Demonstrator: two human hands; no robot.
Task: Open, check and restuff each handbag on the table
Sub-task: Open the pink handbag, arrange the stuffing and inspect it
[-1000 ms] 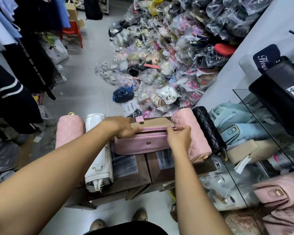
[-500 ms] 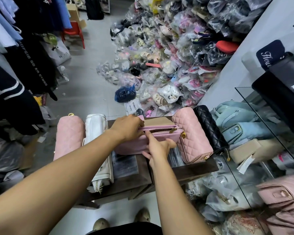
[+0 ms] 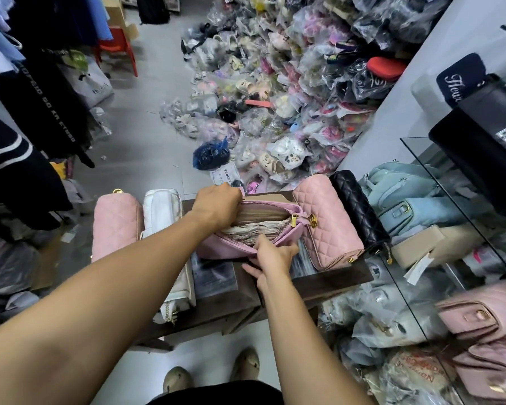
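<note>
A smooth pink handbag (image 3: 225, 247) lies unzipped in the middle of the small dark wooden table (image 3: 333, 277). Crumpled stuffing paper (image 3: 251, 230) shows inside its mouth. My left hand (image 3: 216, 204) grips the bag's far rim and back wall. My right hand (image 3: 272, 255) pinches the near rim and pulls it toward me. The gold zipper pull (image 3: 293, 221) sits at the bag's right end. On the table's left lie a quilted pink bag (image 3: 116, 225) and a white bag (image 3: 167, 229). To the right lie another quilted pink bag (image 3: 327, 220) and a quilted black bag (image 3: 360, 211).
A glass shelf unit (image 3: 462, 217) on the right holds blue, beige, pink and black bags. A big heap of plastic-wrapped goods (image 3: 275, 97) covers the floor beyond the table. Dark clothes (image 3: 27, 141) hang on the left. My shoes (image 3: 246, 363) stand below the table's front edge.
The zipper has gone from shut to open. My right hand left the zipper's right end and now holds the near rim, spreading the mouth so that the paper shows.
</note>
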